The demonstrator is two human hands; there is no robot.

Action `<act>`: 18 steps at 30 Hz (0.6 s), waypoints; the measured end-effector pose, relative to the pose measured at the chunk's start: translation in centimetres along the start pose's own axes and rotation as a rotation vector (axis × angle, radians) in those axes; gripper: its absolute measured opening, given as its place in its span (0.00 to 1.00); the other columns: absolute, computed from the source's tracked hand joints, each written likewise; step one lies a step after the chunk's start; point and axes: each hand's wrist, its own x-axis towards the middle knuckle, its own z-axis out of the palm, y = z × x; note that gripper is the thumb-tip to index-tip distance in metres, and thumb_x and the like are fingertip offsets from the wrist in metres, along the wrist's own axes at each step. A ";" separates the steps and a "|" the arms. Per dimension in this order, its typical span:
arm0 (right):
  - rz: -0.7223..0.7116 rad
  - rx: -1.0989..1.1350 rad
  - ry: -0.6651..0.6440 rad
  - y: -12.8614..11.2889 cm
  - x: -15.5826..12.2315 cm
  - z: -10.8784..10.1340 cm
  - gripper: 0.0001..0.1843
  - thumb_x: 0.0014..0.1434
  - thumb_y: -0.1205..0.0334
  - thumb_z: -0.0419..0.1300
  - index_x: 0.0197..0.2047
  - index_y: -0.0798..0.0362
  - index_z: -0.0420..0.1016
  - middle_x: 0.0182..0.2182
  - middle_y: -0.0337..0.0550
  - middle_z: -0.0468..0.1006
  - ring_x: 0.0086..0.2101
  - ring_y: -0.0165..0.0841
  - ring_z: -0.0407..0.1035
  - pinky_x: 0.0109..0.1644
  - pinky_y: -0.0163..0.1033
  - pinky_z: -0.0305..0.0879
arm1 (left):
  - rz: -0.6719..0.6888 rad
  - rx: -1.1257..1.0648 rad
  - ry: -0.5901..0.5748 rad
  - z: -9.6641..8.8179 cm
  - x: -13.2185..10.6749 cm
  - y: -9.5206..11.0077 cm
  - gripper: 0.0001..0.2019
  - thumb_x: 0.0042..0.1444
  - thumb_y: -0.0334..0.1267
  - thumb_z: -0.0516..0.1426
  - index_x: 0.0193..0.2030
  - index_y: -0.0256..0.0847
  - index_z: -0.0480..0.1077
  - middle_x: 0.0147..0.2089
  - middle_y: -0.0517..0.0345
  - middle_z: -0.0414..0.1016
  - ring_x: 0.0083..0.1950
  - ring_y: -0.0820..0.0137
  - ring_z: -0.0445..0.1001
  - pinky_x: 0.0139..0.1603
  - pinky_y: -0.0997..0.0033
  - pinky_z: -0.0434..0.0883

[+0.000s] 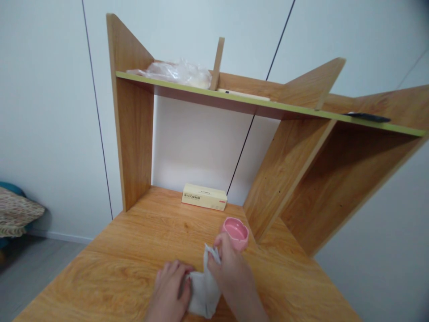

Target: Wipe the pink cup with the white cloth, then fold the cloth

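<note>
A white cloth (203, 293) lies on the wooden desk (134, 250) near its front edge. My left hand (170, 290) rests on the cloth's left part with its fingers curled over it. My right hand (229, 266) pinches an upper corner of the cloth and lifts it. Just behind my right hand stands a small pink bowl (236, 231).
A cream box (204, 197) lies at the back of the desk against the white wall. On the upper shelf (234, 96) lie a clear plastic bag (174, 71), a flat pale item and, to the right, a dark flat object (367, 116). A cushion (15, 210) shows at far left.
</note>
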 end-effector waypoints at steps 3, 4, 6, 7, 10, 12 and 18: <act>-0.008 -0.063 -0.134 -4.2 -0.7 2.4 0.10 0.50 0.68 0.51 0.38 0.52 0.63 0.28 0.43 0.76 0.31 0.38 0.71 0.28 0.34 0.55 | -0.053 0.003 0.131 -1.5 -0.4 -3.0 0.12 0.53 0.35 0.47 0.38 0.44 0.70 0.38 0.56 0.74 0.42 0.63 0.70 0.42 0.63 0.65; -0.025 -0.043 -0.186 -4.9 -1.1 3.2 0.12 0.50 0.66 0.52 0.41 0.53 0.63 0.30 0.45 0.77 0.32 0.40 0.72 0.29 0.36 0.57 | -0.065 0.009 0.174 -2.0 -0.6 -3.9 0.11 0.52 0.36 0.48 0.37 0.44 0.71 0.37 0.56 0.74 0.41 0.63 0.70 0.42 0.63 0.65; -0.084 0.035 -0.261 -5.4 -2.0 4.4 0.16 0.51 0.63 0.54 0.45 0.54 0.63 0.34 0.47 0.77 0.35 0.41 0.72 0.32 0.37 0.59 | -0.072 0.021 0.243 -3.0 -1.0 -5.5 0.10 0.51 0.38 0.49 0.36 0.44 0.71 0.37 0.56 0.75 0.41 0.62 0.71 0.41 0.62 0.67; -0.112 0.070 -0.263 -5.0 -2.3 4.5 0.16 0.52 0.62 0.54 0.45 0.53 0.63 0.36 0.47 0.77 0.37 0.41 0.72 0.34 0.37 0.60 | -0.089 0.032 0.285 -3.4 -1.1 -6.0 0.10 0.50 0.38 0.49 0.35 0.44 0.71 0.36 0.56 0.75 0.40 0.62 0.71 0.40 0.62 0.67; -0.095 0.066 -0.210 -2.4 -2.6 3.5 0.12 0.56 0.61 0.49 0.44 0.49 0.66 0.38 0.43 0.76 0.38 0.36 0.71 0.38 0.35 0.60 | -0.085 0.052 0.369 -4.5 -1.7 -6.7 0.11 0.51 0.41 0.49 0.35 0.45 0.70 0.35 0.56 0.75 0.40 0.62 0.72 0.39 0.63 0.68; -0.003 -0.004 -0.230 -0.1 -2.3 2.1 0.11 0.59 0.62 0.45 0.39 0.47 0.68 0.35 0.39 0.77 0.37 0.34 0.71 0.36 0.34 0.60 | -0.038 0.045 0.356 -4.8 -1.9 -6.3 0.11 0.52 0.43 0.49 0.37 0.46 0.70 0.36 0.57 0.75 0.40 0.63 0.71 0.40 0.65 0.68; 0.194 -0.181 -0.410 4.6 -2.3 1.8 0.16 0.58 0.53 0.46 0.31 0.50 0.71 0.31 0.44 0.78 0.35 0.39 0.72 0.34 0.37 0.59 | -0.044 0.145 0.053 -3.8 -2.1 -3.1 0.09 0.53 0.38 0.49 0.36 0.46 0.69 0.36 0.58 0.73 0.40 0.64 0.70 0.40 0.66 0.64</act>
